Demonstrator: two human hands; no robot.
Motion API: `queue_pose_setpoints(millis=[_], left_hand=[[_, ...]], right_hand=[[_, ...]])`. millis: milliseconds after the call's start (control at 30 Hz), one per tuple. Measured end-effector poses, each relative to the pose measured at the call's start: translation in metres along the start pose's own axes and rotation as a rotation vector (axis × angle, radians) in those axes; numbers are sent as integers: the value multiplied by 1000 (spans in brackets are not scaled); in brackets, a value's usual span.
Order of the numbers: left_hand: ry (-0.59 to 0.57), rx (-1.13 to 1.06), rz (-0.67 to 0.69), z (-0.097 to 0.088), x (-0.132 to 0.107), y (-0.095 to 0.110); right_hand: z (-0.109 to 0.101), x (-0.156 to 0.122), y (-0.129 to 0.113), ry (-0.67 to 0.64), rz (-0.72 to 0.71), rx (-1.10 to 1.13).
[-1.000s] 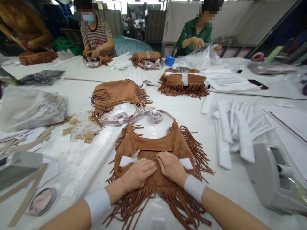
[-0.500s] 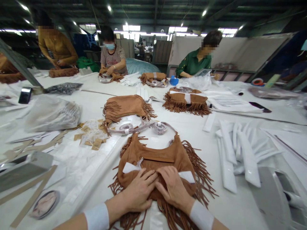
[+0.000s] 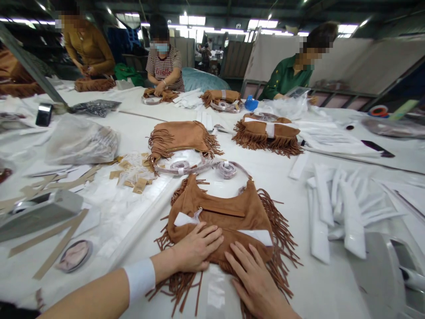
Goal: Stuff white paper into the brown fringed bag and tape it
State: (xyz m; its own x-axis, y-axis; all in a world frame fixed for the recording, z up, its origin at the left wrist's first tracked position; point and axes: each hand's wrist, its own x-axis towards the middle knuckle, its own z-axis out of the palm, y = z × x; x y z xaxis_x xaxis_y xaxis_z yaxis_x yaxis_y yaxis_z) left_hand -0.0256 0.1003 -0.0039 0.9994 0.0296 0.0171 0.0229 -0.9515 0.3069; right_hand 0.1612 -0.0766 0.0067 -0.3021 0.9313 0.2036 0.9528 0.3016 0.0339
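Note:
A brown suede-like fringed handbag [image 3: 212,199] lies on the white table before me, its zipper strip facing up and fringe spread at both sides. My left hand [image 3: 199,246] rests on its lower middle, fingers stretched out. To the right, my right hand [image 3: 255,279] lies on the bag's lower edge and fringe with fingers spread. White paper or foam pieces [image 3: 255,237] stick out from under a fold of the bag. Its strap [image 3: 239,167], wrapped in clear plastic and coiled, lies above the bag.
More fringed bags [image 3: 181,137] lie further back. White wrapped strips [image 3: 335,208] and a grey tape dispenser [image 3: 381,266] are on the right. At left are another dispenser [image 3: 49,208], tags [image 3: 134,173], a tape roll [image 3: 75,256] and a plastic bag [image 3: 83,139]. Several co-workers [image 3: 164,62] stand across the table.
My right hand has slid down and right, off the bag's middle, uncovering more of the white piece. My left hand stays on the bag. The view has shifted slightly.

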Motion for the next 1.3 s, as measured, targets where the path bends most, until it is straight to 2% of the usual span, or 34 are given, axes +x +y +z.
queue_pose_setpoints(millis=[100, 233, 333, 400, 500, 567, 700, 833, 933, 1033, 1200, 1300], left_hand=[[2, 29, 5, 1, 0, 1], [12, 47, -1, 3, 0, 2], [14, 49, 6, 6, 1, 0], [10, 50, 13, 7, 2, -2], [4, 50, 25, 7, 2, -5], [2, 47, 29, 7, 2, -6], [-3, 42, 13, 8, 1, -7], [-7, 65, 9, 10, 1, -6], [-7, 68, 3, 10, 1, -5], [0, 66, -4, 12, 0, -5], [10, 64, -7, 15, 0, -5], [8, 59, -12, 14, 0, -5]], right_hand=[[-1, -13, -24, 15, -47, 137], [29, -23, -52, 114, 74, 233], [46, -21, -57, 195, 134, 253], [47, -20, -55, 128, 147, 311], [47, -27, -50, -85, 169, 479], [50, -37, -50, -174, 197, 578], [52, -46, -58, -141, 409, 701], [37, -29, -66, -60, 537, 785], [32, -15, -67, -2, 554, 741], [37, -10, -70, 64, 514, 587], [49, -12, -77, 298, 234, 266], [51, -16, -79, 376, 174, 164]])
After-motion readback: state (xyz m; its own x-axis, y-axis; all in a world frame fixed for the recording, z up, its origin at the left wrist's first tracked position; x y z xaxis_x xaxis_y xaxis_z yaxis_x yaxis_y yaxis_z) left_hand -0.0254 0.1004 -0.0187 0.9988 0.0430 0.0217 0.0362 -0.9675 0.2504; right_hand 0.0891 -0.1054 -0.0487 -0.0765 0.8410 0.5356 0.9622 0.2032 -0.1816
